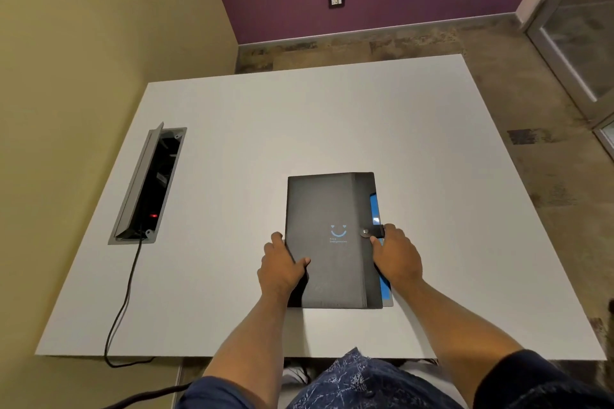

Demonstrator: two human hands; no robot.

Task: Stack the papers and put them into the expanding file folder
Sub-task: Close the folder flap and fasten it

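Note:
A dark grey expanding file folder [327,209] with a blue smile print lies flat on the white table [299,116], its flap down and the snap strap [371,232] fastened on the right side. A blue edge [376,209] shows along its right side. My left hand [280,271] grips the folder's left edge, thumb on top. My right hand [397,259] holds the right edge just below the strap. No loose papers are in view.
An open cable box [149,186] is set into the table at the left, with a black cord [123,302] running from it over the near edge. Walls stand to the left and beyond the table.

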